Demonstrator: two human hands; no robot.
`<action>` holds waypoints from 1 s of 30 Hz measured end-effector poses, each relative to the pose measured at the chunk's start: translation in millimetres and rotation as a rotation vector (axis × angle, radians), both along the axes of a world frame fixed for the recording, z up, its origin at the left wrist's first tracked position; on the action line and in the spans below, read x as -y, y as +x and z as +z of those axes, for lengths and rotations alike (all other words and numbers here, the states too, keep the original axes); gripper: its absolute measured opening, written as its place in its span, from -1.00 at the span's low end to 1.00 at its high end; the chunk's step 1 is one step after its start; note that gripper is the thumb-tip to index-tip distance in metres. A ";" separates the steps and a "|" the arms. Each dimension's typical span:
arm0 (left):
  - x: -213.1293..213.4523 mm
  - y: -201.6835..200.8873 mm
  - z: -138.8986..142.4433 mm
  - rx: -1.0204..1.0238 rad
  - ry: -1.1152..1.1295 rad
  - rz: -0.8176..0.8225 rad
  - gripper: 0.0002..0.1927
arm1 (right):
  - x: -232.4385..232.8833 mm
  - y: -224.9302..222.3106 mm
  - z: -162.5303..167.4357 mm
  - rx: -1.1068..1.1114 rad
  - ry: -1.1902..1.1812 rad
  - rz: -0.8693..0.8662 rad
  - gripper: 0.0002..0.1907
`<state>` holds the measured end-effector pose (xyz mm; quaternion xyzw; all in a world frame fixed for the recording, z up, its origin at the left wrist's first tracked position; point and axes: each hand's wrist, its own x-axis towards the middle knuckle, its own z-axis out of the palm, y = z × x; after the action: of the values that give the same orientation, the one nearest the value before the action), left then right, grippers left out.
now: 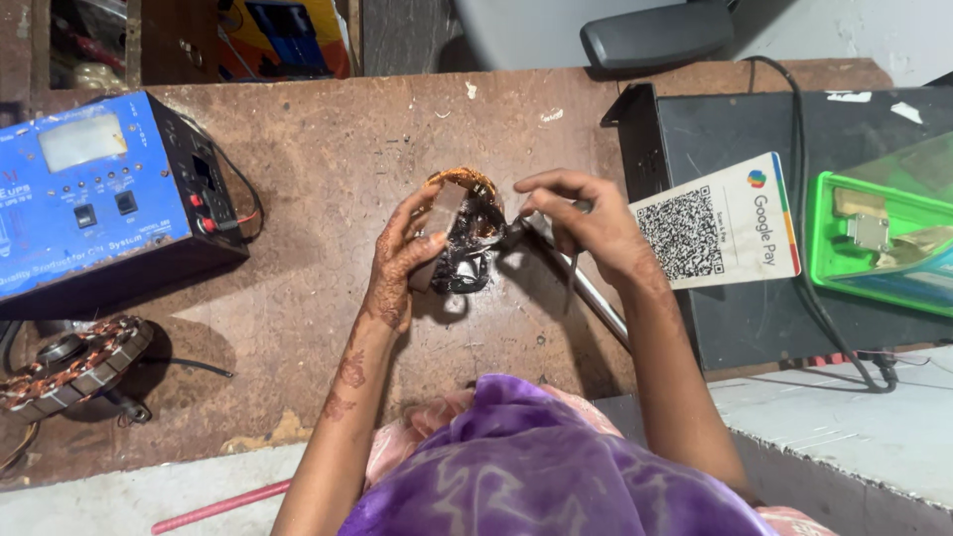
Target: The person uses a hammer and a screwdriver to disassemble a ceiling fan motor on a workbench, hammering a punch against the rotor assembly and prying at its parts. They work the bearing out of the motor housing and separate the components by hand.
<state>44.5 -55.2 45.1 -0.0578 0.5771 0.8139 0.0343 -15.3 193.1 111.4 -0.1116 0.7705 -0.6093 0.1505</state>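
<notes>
My left hand [402, 260] holds a small round motor stator [465, 223] with copper windings and a dark core, lifted above the brown worktable [328, 159]. My right hand [581, 220] grips a thin metal tool [586, 288] whose tip touches the stator's right side; the shaft runs down to the right behind my wrist. Both forearms reach out from over a purple garment at the bottom of the view.
A blue power-supply box [99, 203] with a red lead stands at the left. A larger wound stator [74, 362] lies at the lower left. A black box [754, 218] at the right carries a white code card [720, 223] and a green tray [879, 243]. A black cable [819, 308] trails beside it.
</notes>
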 end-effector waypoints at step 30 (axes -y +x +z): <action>-11.5 33.0 -55.6 0.083 -0.612 0.331 -0.58 | 71.0 79.9 -69.7 0.019 0.390 0.180 -0.69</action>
<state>77.4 -43.7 -10.5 -0.1910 0.7754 0.5946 -0.0936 64.6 122.2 41.7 -0.1430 0.8594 -0.4337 0.2302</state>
